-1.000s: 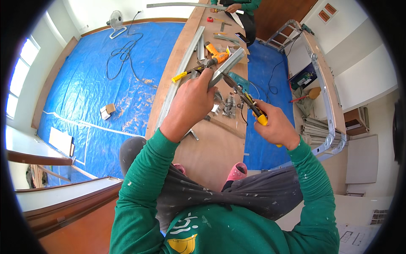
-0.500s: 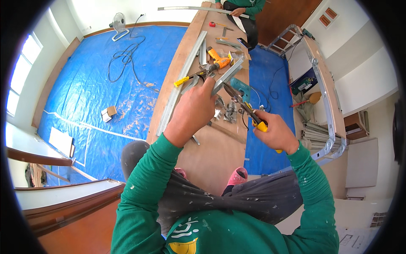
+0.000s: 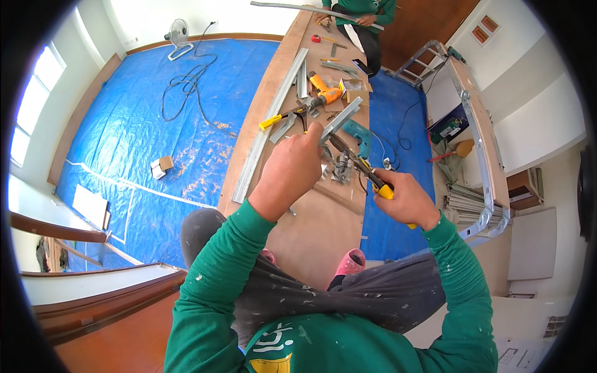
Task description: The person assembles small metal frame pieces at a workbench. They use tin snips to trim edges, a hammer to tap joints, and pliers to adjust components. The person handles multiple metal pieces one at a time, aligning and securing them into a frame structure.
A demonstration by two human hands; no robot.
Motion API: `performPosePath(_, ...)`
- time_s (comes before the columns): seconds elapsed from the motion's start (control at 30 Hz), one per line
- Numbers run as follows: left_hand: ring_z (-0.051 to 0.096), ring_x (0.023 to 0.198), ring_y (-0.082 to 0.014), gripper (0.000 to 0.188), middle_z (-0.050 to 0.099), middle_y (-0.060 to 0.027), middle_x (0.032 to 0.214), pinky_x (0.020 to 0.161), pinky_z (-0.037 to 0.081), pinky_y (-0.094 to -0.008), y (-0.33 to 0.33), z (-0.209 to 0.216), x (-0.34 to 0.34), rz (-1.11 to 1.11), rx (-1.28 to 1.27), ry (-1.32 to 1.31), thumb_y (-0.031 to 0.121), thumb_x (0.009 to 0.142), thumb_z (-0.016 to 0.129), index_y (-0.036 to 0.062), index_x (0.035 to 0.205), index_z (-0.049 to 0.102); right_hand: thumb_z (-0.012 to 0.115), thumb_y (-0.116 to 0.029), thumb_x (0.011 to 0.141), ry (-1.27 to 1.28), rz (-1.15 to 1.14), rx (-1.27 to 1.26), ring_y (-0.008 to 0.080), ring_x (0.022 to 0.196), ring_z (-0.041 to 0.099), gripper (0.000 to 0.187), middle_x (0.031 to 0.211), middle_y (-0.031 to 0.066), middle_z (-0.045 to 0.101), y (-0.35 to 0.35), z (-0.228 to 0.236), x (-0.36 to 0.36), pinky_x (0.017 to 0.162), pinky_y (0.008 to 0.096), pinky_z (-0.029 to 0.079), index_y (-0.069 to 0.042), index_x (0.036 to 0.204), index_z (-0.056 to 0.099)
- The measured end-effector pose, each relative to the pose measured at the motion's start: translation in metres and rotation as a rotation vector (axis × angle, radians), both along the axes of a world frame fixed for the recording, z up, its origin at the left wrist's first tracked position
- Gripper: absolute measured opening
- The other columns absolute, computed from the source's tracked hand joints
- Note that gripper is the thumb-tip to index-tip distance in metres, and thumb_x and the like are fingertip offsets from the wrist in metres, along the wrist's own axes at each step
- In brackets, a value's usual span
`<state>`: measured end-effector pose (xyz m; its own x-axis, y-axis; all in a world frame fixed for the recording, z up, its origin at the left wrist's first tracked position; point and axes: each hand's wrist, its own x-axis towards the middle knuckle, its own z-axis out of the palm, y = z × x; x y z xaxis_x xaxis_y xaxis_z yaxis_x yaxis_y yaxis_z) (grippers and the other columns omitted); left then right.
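Observation:
My left hand point(image 3: 291, 163) is closed around the near end of a short galvanized metal channel point(image 3: 344, 120), which slants up and away to the right. My right hand point(image 3: 407, 198) grips tin snips point(image 3: 364, 168) by their yellow and black handles. The jaws of the snips meet the channel just beside my left fingers; whether they bite into it is hard to see. Beneath both hands, small metal brackets point(image 3: 341, 168) lie in a pile on the wooden board point(image 3: 311, 221). A teal power tool point(image 3: 359, 138) rests just past the snips.
An orange drill point(image 3: 328, 94), a yellow-handled tool point(image 3: 271, 122) and a long metal channel point(image 3: 272, 124) lie on the board. At its far end another person point(image 3: 364, 18) holds a long metal strip point(image 3: 311, 9). Blue sheeting point(image 3: 137, 130) covers the floor; a folded ladder point(image 3: 477, 149) stands right.
The channel and my left hand have shifted slightly, with the snips still against it. The other person's strip has tilted, and their hands have moved along it. The whole view has drifted a little.

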<state>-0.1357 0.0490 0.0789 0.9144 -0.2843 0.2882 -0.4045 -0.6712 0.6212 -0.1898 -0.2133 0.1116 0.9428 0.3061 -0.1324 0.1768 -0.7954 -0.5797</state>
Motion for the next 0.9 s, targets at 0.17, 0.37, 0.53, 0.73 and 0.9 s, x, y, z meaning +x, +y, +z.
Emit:
performPosePath(0.17, 0.068, 0.08, -0.0486, 0.02, 0.067, -0.0272, 0.078, 0.072, 0.051, -0.0591, 0.0, -0.001, 0.0, -0.007, 0.009, -0.007, 0.006, 0.092, 0.064, -0.0014, 0.107, 0.052, 0.065, -0.014, 0.081, 0.042, -0.019, 0.017, 0.0436, 0.072, 0.065, 0.04, 0.083, 0.0285, 0.067, 0.004, 0.003, -0.002, 0.068, 0.0451, 0.052, 0.004, 0.116, 0.067)
performPosePath(0.37, 0.067, 0.08, -0.0492, 0.02, 0.067, -0.0274, 0.079, 0.072, 0.051, -0.0591, 0.001, 0.0, -0.001, -0.015, 0.01, 0.016, 0.005, 0.092, 0.065, -0.0015, 0.106, 0.052, 0.066, -0.016, 0.081, 0.002, -0.009, -0.003, 0.0446, 0.073, 0.065, 0.039, 0.083, 0.0282, 0.067, 0.0, -0.001, 0.0, 0.068, 0.0456, 0.052, 0.004, 0.115, 0.068)
performPosePath(0.53, 0.067, 0.08, -0.0495, 0.021, 0.066, -0.0275, 0.079, 0.072, 0.051, -0.0589, -0.002, -0.005, -0.001, -0.018, -0.01, 0.022, 0.001, 0.088, 0.063, -0.0021, 0.106, 0.052, 0.069, -0.018, 0.082, -0.005, -0.007, -0.041, 0.0455, 0.073, 0.065, 0.04, 0.083, 0.0286, 0.067, 0.001, -0.001, -0.002, 0.069, 0.0463, 0.052, 0.005, 0.115, 0.067)
performPosePath(0.73, 0.067, 0.08, -0.0488, 0.025, 0.066, -0.0277, 0.079, 0.072, 0.052, -0.0588, -0.006, -0.012, 0.001, -0.002, 0.058, 0.002, -0.004, 0.083, 0.059, -0.0027, 0.107, 0.051, 0.07, -0.017, 0.084, 0.087, -0.026, -0.027, 0.0315, 0.071, 0.061, 0.04, 0.083, 0.021, 0.065, 0.0, -0.01, -0.002, 0.068, 0.0417, 0.05, 0.004, 0.118, 0.065)
performPosePath(0.9, 0.068, 0.081, -0.0487, 0.024, 0.066, -0.0279, 0.08, 0.072, 0.053, -0.0584, -0.006, -0.008, -0.001, -0.01, 0.058, 0.042, -0.003, 0.084, 0.059, -0.0029, 0.106, 0.051, 0.067, -0.017, 0.083, 0.031, -0.024, 0.019, 0.0426, 0.074, 0.066, 0.045, 0.085, 0.0278, 0.067, -0.008, -0.02, -0.003, 0.069, 0.0454, 0.053, 0.004, 0.122, 0.065)
